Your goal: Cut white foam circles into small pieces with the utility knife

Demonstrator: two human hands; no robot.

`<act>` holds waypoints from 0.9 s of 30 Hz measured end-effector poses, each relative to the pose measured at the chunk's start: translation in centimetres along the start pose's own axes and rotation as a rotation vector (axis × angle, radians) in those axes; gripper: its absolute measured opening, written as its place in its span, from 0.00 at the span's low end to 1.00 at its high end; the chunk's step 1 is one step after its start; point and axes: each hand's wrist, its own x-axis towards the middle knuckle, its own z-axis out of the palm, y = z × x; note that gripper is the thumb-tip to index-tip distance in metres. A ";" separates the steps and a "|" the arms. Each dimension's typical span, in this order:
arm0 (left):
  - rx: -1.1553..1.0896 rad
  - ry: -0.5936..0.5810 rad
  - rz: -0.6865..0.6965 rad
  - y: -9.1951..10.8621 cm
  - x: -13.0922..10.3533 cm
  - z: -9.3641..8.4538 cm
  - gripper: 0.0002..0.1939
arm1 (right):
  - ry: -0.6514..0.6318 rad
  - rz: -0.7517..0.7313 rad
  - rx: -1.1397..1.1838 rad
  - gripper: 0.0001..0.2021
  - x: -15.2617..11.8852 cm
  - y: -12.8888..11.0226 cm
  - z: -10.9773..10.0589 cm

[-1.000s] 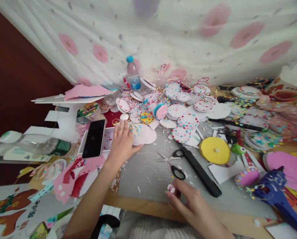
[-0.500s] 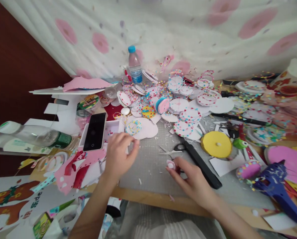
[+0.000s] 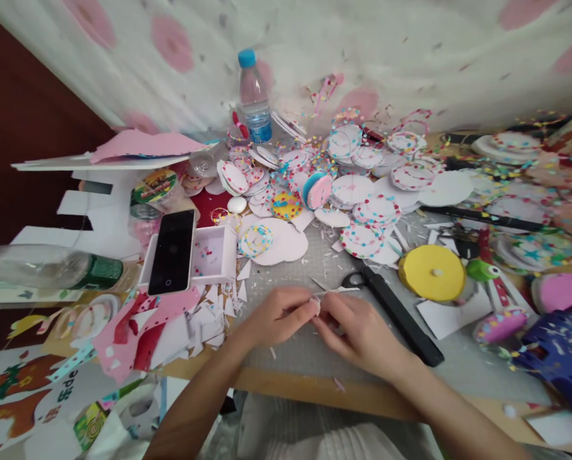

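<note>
My left hand (image 3: pixel 286 314) and my right hand (image 3: pixel 355 326) meet over the grey mat (image 3: pixel 286 364) near its front edge. Between their fingertips is a small pale pink and white round piece (image 3: pixel 317 306), pinched from both sides and mostly covered by the fingers. Just behind my right hand lie silver scissors (image 3: pixel 336 286) with black handles, partly hidden. A long black tool (image 3: pixel 401 316) rests to the right of that hand. Beyond my left hand is a white cloud-shaped paper (image 3: pixel 288 243) bearing a ring of coloured beads (image 3: pixel 255 239).
A phone (image 3: pixel 172 252) lies on a white box (image 3: pixel 228 255) at left, near paper scraps (image 3: pixel 204 326). A water bottle (image 3: pixel 255 99) stands behind. Decorated discs fill the back. On the right are a yellow disc (image 3: pixel 432 273) and a blue glue gun (image 3: pixel 558 351).
My left hand has moved right, from beside the white box to my right hand, and its fingers now also grip the small round piece. The camera view has shifted slightly.
</note>
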 end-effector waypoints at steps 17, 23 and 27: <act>-0.096 -0.103 -0.040 -1.9 -0.1 0.0 0.20 | -0.028 -0.018 -0.053 0.11 -0.4 0.2 1.0; 0.031 -0.097 -0.012 -2.2 -0.2 0.7 0.18 | 0.008 0.001 -0.057 0.10 -0.6 0.3 1.3; 0.073 -0.097 0.006 -2.3 -0.2 1.0 0.16 | 0.014 0.046 -0.027 0.09 -0.9 0.1 1.5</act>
